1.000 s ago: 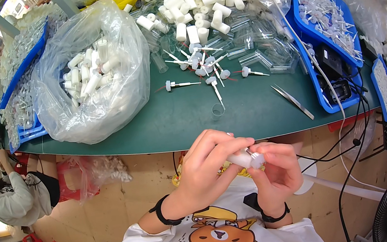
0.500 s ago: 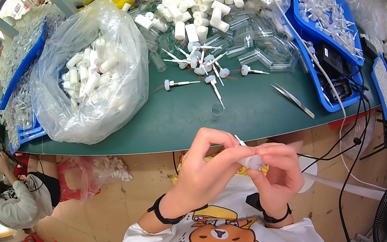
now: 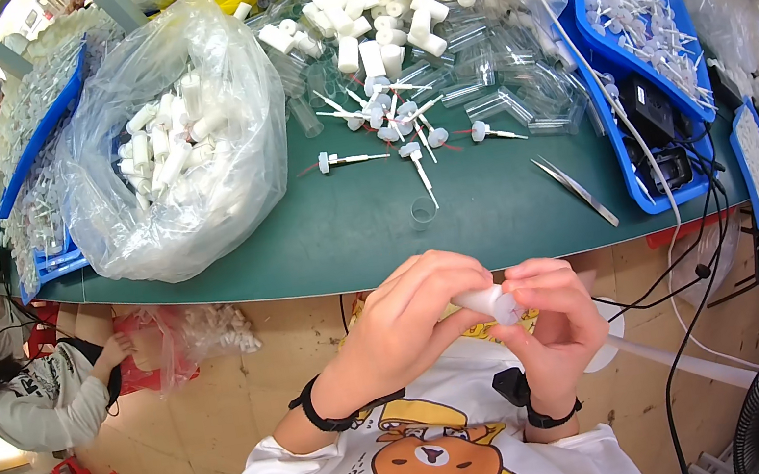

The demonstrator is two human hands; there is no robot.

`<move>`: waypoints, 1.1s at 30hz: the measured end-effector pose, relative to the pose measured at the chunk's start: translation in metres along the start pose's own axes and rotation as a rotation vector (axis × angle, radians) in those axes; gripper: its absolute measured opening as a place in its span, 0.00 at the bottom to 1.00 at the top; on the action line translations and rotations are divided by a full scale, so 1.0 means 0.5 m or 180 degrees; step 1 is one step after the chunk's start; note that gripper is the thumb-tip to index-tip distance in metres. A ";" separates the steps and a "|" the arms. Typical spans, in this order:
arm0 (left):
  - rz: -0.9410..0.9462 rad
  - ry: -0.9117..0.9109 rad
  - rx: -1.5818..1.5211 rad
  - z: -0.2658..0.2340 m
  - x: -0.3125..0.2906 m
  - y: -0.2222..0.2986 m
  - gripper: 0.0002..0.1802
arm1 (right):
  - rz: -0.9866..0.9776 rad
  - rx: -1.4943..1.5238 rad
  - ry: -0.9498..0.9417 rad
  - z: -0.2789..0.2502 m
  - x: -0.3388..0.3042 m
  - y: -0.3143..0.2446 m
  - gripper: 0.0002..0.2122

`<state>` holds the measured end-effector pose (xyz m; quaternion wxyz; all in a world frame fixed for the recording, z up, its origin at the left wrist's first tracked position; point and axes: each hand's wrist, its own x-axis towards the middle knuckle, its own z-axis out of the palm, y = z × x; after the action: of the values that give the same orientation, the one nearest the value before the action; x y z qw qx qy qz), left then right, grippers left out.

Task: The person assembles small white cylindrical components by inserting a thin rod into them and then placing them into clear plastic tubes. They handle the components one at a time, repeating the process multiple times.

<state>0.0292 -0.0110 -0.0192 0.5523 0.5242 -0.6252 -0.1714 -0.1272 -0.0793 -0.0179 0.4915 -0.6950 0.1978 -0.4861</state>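
In front of my chest, just off the table's edge, my left hand [image 3: 412,319] is closed round a white cylinder [image 3: 477,300]. Its right end carries a pale translucent cap [image 3: 507,309]. The fingertips and thumb of my right hand [image 3: 554,306] pinch that cap. Part of the cylinder is hidden under my left fingers. Beyond my hands, a short clear tube [image 3: 422,214] rests on the green table [image 3: 341,243]. Farther back lies a pile of thin white stems with grey round caps and red wires [image 3: 390,116].
A clear plastic bag [image 3: 250,173] of white cylinders stands left. Loose white foam cylinders [image 3: 369,45] and clear tubes [image 3: 518,106] lie at the back. Tweezers [image 3: 576,192] lie right, near blue trays [image 3: 624,153] and a hanging cable [image 3: 611,101]. A person [image 3: 37,390] sits at far left.
A thin white tip that stuck up between my fingers no longer shows; the white cylinder and its cap end are now visible. My right hand has shifted slightly right. The seated person's hand has lowered.
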 end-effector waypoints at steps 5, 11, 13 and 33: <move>0.0125 -0.0059 0.0143 0.000 0.003 -0.005 0.20 | 0.0128 0.0159 0.0046 -0.004 0.002 0.011 0.16; 0.0126 0.0061 -0.0017 0.008 0.000 -0.010 0.19 | 0.0253 0.0455 0.0086 0.004 0.000 0.015 0.16; -0.0056 0.0113 -0.0278 0.014 0.000 -0.005 0.18 | 0.0399 0.0776 0.0075 0.006 0.001 0.016 0.16; -0.2419 -0.0424 -0.3861 -0.003 -0.016 0.030 0.24 | 0.1543 0.2441 -0.0670 0.015 0.033 0.021 0.20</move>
<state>0.0221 0.0021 -0.0108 0.6091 0.2948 -0.2265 -0.7006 -0.1111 -0.0929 -0.0193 0.8298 -0.4424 0.1096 -0.3220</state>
